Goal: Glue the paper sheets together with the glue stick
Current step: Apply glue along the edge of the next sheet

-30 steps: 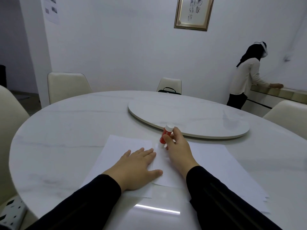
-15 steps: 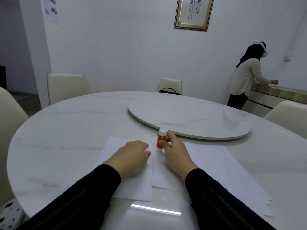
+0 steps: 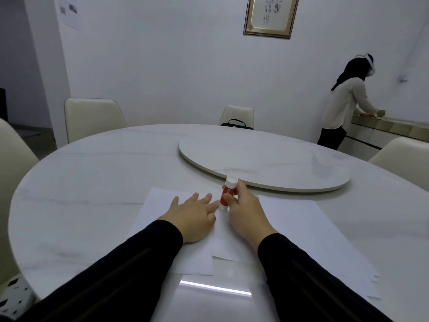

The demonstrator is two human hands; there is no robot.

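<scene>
a: on the left, what does the left hand do?
b: it lies flat, fingers straight, on the left paper sheet.
a: and to the right?
b: the right hand grips the red glue stick, tip down near the right sheet edge.

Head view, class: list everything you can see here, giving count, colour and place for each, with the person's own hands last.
Table: one, white marble, round, fills the foreground.
Turntable: one, white, on the table's centre.
Sheets: several, white, overlapping on the table's near edge.
Glue stick: one, red with white cap, standing on the sheets.
Chairs: five, cream, around the table.
Bag: one, black, on the far chair.
Frame: one, gold, on the wall.
Person: one, white top, at the right counter.
Left hand: flat on the sheets.
Right hand: grips the glue stick.
</scene>
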